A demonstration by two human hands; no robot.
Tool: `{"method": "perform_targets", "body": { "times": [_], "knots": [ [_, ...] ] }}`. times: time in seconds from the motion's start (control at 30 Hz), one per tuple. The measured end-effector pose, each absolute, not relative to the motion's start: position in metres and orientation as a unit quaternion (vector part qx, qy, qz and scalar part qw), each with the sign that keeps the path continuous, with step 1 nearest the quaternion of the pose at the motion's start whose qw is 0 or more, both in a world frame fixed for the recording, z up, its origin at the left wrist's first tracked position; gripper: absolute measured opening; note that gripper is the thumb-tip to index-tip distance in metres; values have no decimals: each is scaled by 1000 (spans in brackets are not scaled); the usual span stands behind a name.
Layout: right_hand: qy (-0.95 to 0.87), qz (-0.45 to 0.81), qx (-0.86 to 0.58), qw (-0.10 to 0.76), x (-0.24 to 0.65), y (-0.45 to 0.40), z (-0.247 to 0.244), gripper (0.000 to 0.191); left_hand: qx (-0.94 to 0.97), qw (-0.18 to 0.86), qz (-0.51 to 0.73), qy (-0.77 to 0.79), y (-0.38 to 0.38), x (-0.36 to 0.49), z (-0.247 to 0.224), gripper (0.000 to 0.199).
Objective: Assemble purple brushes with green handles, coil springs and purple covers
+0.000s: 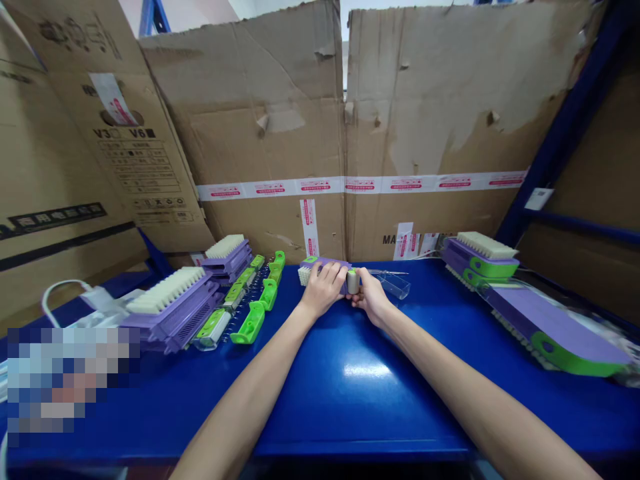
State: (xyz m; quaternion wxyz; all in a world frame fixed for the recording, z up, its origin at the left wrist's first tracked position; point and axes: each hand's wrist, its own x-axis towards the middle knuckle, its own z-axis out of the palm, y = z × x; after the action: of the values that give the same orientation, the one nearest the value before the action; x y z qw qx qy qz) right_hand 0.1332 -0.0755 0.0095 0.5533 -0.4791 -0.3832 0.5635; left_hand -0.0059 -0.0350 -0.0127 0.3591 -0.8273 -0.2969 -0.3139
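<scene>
1. The blue table [350,413] carries everything; the work sits at mid-width, close to its far edge.
2. There lies a purple brush head [334,261] with green trim and cream bristles showing at its left end.
3. The left hand [326,285] is curled over the brush head, fingers bent across its top and holding it; the thumb's exact place cannot be told.
4. The right hand [371,293] is partly closed at the brush head's right end, thumb and fingertips around a grey end block [353,282] with a green top.
5. Just beyond the right hand, toward the far edge, are a clear plastic box [397,287] and a thin pointed tool [391,272].
6. Toward the table's left edge, cream-bristled purple brush housings stand in a nearer stack [170,297] and a farther stack [226,250].
7. Between these and the left hand run a row of green-and-grey blocks [213,325], small springs [241,311] and green end caps [251,323].
8. A white adapter [103,300] with a cable lies by the left edge.
9. Near the far right corner is a brush stack [477,257]; a longer purple brush [555,320] reaches from it toward the right edge.
10. Cardboard panels [270,147] stand along the far edge.
</scene>
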Motion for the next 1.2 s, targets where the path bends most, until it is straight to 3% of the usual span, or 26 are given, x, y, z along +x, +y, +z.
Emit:
{"method": "perform_targets", "body": {
  "times": [0.73, 1.03, 1.2],
  "knots": [
    [-336, 608, -457, 555, 134, -80, 16, 25, -812, 377, -349, -278, -35, -5, -13, 45],
    [-370, 691, -396, 479, 147, -79, 15, 38, -822, 352, -352, -275, -32, -10, -14, 49],
    [-407, 601, -452, 519, 140, -79, 9, 52, -821, 346, -324, -318, -37, -5, -11, 47]
  ]
}}
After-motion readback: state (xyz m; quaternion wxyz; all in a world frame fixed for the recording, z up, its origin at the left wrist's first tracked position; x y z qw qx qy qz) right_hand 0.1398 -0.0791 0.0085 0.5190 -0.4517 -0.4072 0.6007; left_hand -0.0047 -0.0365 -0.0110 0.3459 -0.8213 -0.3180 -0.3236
